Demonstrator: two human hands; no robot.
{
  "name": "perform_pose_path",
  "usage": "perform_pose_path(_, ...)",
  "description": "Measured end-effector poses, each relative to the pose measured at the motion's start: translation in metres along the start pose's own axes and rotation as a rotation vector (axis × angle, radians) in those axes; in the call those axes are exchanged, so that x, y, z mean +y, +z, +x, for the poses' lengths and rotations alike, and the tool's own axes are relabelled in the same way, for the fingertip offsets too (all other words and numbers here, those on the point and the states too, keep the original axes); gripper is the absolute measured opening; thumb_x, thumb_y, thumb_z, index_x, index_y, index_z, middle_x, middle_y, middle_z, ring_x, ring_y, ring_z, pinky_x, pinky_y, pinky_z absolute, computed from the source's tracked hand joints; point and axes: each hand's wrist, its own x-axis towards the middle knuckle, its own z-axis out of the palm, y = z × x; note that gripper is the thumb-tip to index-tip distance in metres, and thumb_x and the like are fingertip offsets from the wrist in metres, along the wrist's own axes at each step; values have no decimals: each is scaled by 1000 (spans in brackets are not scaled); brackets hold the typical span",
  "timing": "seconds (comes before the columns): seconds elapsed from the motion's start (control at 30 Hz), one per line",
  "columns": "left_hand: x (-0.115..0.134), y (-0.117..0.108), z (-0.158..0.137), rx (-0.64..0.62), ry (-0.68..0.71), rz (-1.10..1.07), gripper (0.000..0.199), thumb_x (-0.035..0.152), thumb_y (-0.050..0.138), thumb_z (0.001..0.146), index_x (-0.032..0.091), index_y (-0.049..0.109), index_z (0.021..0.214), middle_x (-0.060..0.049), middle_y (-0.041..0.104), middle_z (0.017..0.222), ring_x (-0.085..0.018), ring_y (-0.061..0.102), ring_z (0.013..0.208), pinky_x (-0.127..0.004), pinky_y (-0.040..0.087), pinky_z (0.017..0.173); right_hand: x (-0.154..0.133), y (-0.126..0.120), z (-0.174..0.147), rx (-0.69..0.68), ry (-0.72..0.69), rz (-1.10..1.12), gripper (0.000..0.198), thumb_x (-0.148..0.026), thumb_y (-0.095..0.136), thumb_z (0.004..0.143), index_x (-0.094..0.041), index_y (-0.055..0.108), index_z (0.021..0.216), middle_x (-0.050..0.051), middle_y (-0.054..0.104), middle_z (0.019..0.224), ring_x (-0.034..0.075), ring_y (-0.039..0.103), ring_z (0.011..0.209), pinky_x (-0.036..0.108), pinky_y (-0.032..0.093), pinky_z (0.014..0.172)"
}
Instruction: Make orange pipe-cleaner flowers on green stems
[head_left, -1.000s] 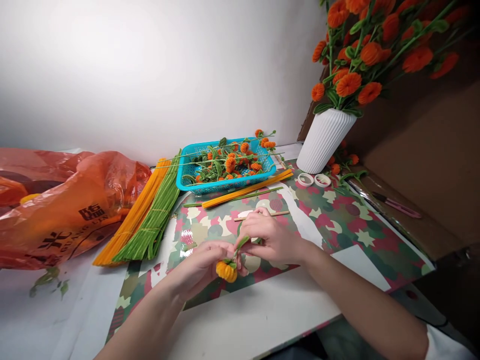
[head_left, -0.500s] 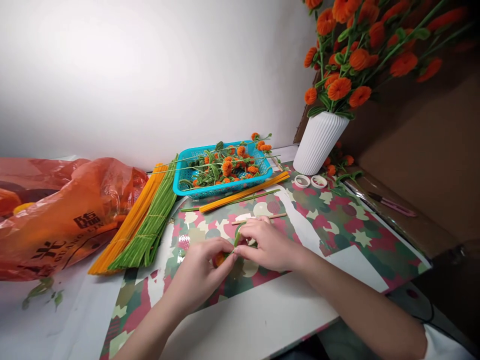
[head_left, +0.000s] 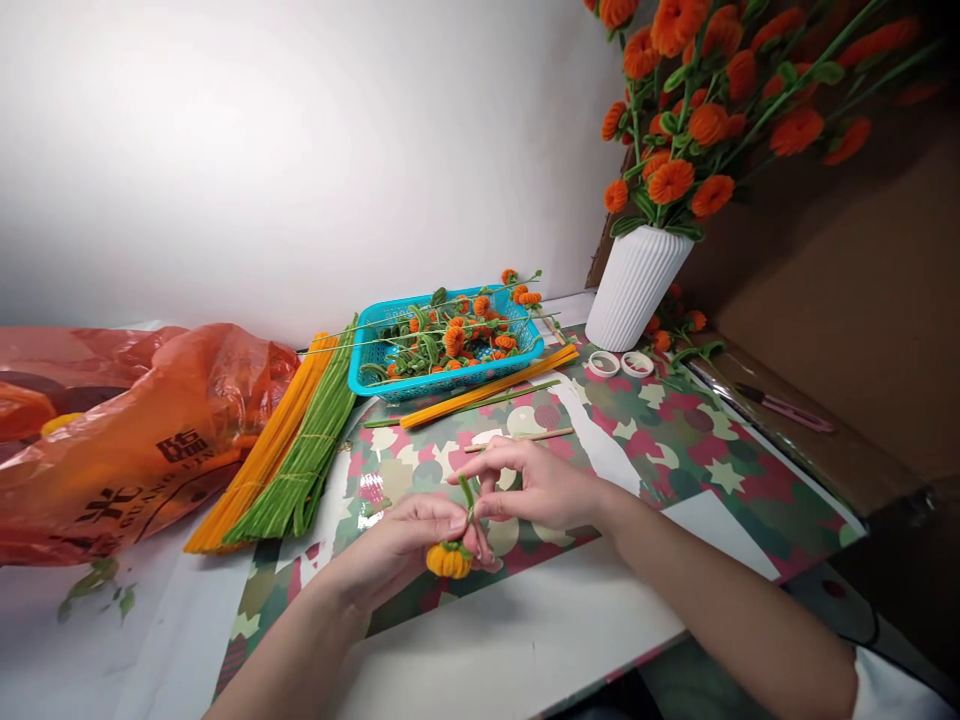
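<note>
My left hand (head_left: 411,538) pinches a small pipe-cleaner flower (head_left: 448,561) by its green base. The ribbed, yellow-orange head hangs below the fingers, and a short green pipe-cleaner stem (head_left: 466,492) sticks up from the pinch. My right hand (head_left: 536,487) is close on the other side of that stem. Its index finger stretches out over the stem and its thumb tip is beside it, with a gap between the two. Whether the thumb touches the stem is hard to make out.
A blue basket (head_left: 442,386) holds orange flowers and green stems. Yellow pipe cleaners (head_left: 262,450) and green pipe cleaners (head_left: 304,465) lie beside an orange plastic bag (head_left: 195,410). Two tape rolls (head_left: 620,363) are near a white vase (head_left: 637,290) of orange flowers. A pink cutter (head_left: 787,406) lies right.
The flower has come out from behind my left fingers and now hangs in plain view. My right index finger has straightened away from the thumb. The head view has shifted slightly.
</note>
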Motion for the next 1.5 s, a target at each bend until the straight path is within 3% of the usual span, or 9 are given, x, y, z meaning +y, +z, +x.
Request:
perform_pose_path(0.17, 5, 4, -3, -11, 41, 140, 24, 32, 62, 84, 15, 75, 73, -8, 72, 77, -22, 66, 83, -33, 48, 84, -3, -3, 1, -84, 55, 99, 42, -23, 66, 83, -17, 62, 124, 0, 69, 72, 21, 60, 106, 37, 38, 102)
perform_pose_path(0.37, 10, 9, -7, 59, 103, 282, 25, 35, 58, 89, 17, 73, 78, -8, 70, 90, -22, 62, 91, -31, 46, 84, -2, -4, 1, -67, 81, 75, 22, -26, 67, 81, -21, 71, 102, 2, 68, 82, 18, 64, 86, 30, 49, 80)
perform_pose_path(0.53, 9, 13, -7, 210, 233, 488, 30, 40, 51, 92, 19, 73, 89, -4, 63, 81, -17, 55, 79, -26, 43, 72, -2, 3, 3, 166, 231, 293, 55, -29, 76, 71, -17, 58, 122, -4, 64, 67, 16, 63, 77, 31, 50, 81)
perform_pose_path(0.67, 5, 15, -8, 246, 244, 603, 32, 41, 49, 93, 19, 73, 90, -4, 61, 79, -17, 53, 75, -25, 40, 68, -8, 0, 4, 73, 347, 310, 41, -28, 74, 72, -15, 67, 110, 0, 65, 71, 14, 60, 69, 26, 49, 65)
perform_pose_path(0.83, 6, 18, -8, 231, 224, 551, 32, 41, 49, 93, 19, 72, 92, -5, 63, 82, -19, 54, 81, -26, 41, 72, -13, -6, 3, -12, 234, 271, 5, -22, 67, 78, -18, 68, 80, 0, 64, 78, 13, 57, 68, 23, 47, 60)
perform_pose_path(1.13, 3, 5, -2, 110, 109, 189, 29, 38, 57, 88, 16, 70, 75, -8, 69, 82, -21, 61, 83, -31, 47, 83, -20, -2, -4, 60, -31, -249, 12, -14, 56, 88, -21, 61, 80, -1, 61, 79, 18, 50, 90, 40, 33, 91)
perform_pose_path(1.23, 0, 8, -1, 293, 210, 368, 26, 40, 59, 86, 17, 69, 77, -7, 69, 82, -22, 62, 84, -31, 48, 78, -21, 0, -5, 93, -20, -347, 12, -12, 55, 89, -20, 57, 80, -2, 61, 79, 17, 48, 87, 39, 30, 87)
perform_pose_path(1.37, 0, 18, 1, 633, 548, 838, 7, 29, 68, 79, 22, 70, 79, -6, 71, 86, -24, 63, 90, -33, 46, 83, -19, 4, -3, 129, 28, -374, 11, -16, 55, 90, -20, 58, 80, -1, 65, 84, 18, 49, 89, 39, 29, 86)
perform_pose_path(1.5, 2, 19, 2, 643, 564, 977, 11, 28, 64, 83, 23, 70, 76, -5, 73, 82, -24, 63, 85, -35, 45, 84, -18, 5, -3, 149, 97, -328, 12, -17, 56, 90, -21, 61, 80, -1, 68, 85, 19, 51, 93, 41, 29, 89)
